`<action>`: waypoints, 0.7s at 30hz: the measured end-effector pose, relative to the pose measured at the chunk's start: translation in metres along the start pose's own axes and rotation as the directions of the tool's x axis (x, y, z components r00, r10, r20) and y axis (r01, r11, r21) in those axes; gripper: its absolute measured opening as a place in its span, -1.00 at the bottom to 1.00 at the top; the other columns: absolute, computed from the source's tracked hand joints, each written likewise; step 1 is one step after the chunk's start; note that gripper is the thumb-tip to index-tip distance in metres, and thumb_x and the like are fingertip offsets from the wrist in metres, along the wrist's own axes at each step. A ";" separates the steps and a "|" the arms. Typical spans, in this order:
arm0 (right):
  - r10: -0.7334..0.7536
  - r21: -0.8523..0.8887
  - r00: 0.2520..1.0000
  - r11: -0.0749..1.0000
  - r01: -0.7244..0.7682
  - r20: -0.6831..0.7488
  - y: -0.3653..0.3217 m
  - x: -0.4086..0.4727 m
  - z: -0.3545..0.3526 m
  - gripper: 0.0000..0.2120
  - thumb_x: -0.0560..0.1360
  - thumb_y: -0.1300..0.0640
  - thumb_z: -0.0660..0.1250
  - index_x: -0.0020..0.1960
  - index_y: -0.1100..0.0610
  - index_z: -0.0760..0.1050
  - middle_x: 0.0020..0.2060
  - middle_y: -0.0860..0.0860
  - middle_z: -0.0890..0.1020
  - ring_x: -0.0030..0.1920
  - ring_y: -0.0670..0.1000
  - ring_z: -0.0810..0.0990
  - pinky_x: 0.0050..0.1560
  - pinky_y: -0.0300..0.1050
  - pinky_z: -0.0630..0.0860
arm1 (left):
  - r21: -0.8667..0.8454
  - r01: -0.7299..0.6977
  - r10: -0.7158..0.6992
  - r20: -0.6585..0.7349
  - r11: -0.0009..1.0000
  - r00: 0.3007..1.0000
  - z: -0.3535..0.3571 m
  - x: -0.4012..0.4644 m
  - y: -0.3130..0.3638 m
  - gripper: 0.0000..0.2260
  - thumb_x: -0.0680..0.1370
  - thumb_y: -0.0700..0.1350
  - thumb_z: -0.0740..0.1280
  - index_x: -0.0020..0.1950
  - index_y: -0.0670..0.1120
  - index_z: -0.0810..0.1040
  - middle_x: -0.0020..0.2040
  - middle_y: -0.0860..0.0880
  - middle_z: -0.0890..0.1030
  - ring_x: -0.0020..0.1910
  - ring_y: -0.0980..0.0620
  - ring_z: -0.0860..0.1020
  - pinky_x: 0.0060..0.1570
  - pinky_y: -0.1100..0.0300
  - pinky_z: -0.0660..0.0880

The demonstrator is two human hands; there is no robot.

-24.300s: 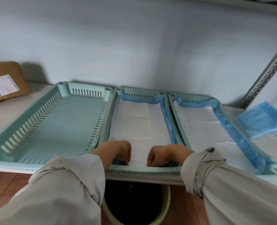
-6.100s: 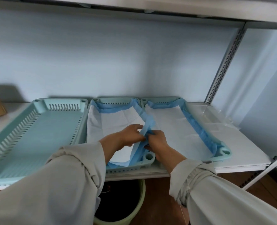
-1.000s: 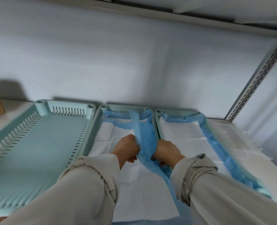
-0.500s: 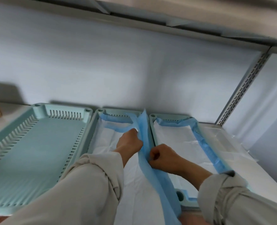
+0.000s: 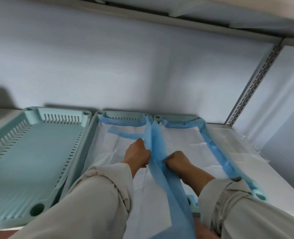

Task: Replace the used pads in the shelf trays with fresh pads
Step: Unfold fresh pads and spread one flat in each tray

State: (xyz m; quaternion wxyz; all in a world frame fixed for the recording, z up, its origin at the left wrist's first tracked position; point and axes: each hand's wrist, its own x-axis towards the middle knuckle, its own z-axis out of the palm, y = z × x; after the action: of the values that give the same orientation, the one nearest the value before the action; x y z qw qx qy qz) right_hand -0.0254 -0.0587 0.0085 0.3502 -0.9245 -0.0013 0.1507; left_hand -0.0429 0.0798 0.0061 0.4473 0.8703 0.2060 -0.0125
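Observation:
Three pale green trays stand side by side on the shelf. The left tray [image 5: 30,152] holds no pad. In the middle tray [image 5: 123,115] lies a white pad with a blue border [image 5: 108,152]; its blue right edge stands up over the rim between the trays. My left hand [image 5: 137,155] grips that blue edge from the left, and my right hand [image 5: 176,161] grips it from the right, lower down. The right tray [image 5: 175,118] holds another white pad with a blue border [image 5: 182,140]. My sleeves hide the front of the middle tray.
A clear plastic wrapper [image 5: 236,145] lies on the white shelf board right of the trays. A perforated metal upright [image 5: 256,80] rises at the back right. An upper shelf [image 5: 177,16] hangs close overhead. The wall is directly behind the trays.
The view has shifted slightly. Both hands still hold the blue edge of the middle pad; the right hand has slid a little farther back along it.

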 end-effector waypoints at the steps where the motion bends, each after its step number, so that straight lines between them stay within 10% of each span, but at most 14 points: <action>1: -0.012 0.008 1.000 1.000 0.012 -0.018 0.002 -0.002 -0.004 -0.78 0.49 0.23 0.26 0.05 0.28 0.61 -0.08 0.15 0.61 -0.07 0.13 0.56 -0.09 -0.09 0.47 | -0.027 0.001 -0.001 -0.001 1.000 1.000 0.003 0.000 0.002 -0.75 0.56 -0.14 0.21 0.23 -0.10 0.36 0.00 -0.15 0.57 -0.27 -0.02 0.57 -0.43 0.24 0.56; 5: -0.055 0.038 0.998 0.998 0.055 0.004 0.005 -0.016 -0.012 -0.69 0.56 0.24 0.17 0.23 0.16 0.57 0.12 0.11 0.61 0.11 0.10 0.57 0.16 -0.11 0.47 | -0.189 0.011 0.009 0.105 0.982 0.994 0.021 -0.009 0.020 -0.69 0.60 -0.15 0.18 0.35 -0.09 0.31 -0.02 -0.18 0.60 -0.25 -0.04 0.63 -0.32 0.18 0.62; 11: 0.144 0.217 0.980 0.961 -0.172 0.141 0.004 -0.020 -0.020 -0.63 0.56 -0.08 0.23 0.16 0.22 0.44 0.03 0.12 0.52 -0.01 0.07 0.49 -0.03 -0.09 0.40 | -0.208 0.003 0.079 0.387 0.978 0.919 0.023 -0.017 0.024 -0.57 0.59 -0.30 0.05 0.47 -0.09 0.28 0.12 -0.16 0.57 0.04 -0.06 0.57 0.07 0.06 0.55; 15: 0.099 -0.183 0.994 0.977 -0.107 -0.053 0.013 -0.008 -0.018 -0.60 0.43 0.06 0.37 0.17 0.28 0.46 0.08 0.19 0.58 0.07 0.18 0.58 0.06 0.02 0.55 | 0.134 -0.132 0.104 0.203 0.982 0.974 0.006 -0.001 0.000 -0.59 0.53 -0.27 0.20 0.36 -0.05 0.43 0.39 -0.06 0.43 0.34 -0.07 0.42 0.35 0.08 0.37; 21: -0.032 -0.332 0.967 0.942 -0.056 -0.254 -0.004 -0.001 -0.017 -0.62 0.55 0.15 0.17 0.35 0.18 0.29 0.27 0.17 0.43 0.28 0.18 0.41 0.26 0.03 0.36 | 0.410 0.194 -0.183 -0.068 0.891 0.981 -0.048 0.016 -0.054 -0.60 0.56 -0.12 0.17 0.40 -0.07 0.33 0.37 -0.15 0.34 0.35 -0.16 0.35 0.36 -0.02 0.33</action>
State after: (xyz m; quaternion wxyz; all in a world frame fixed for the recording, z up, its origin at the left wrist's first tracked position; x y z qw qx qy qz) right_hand -0.0212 -0.0667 0.0231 0.1835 -0.9823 0.0239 0.0298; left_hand -0.0564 0.1508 -0.0103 0.2463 0.9213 0.2881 -0.0871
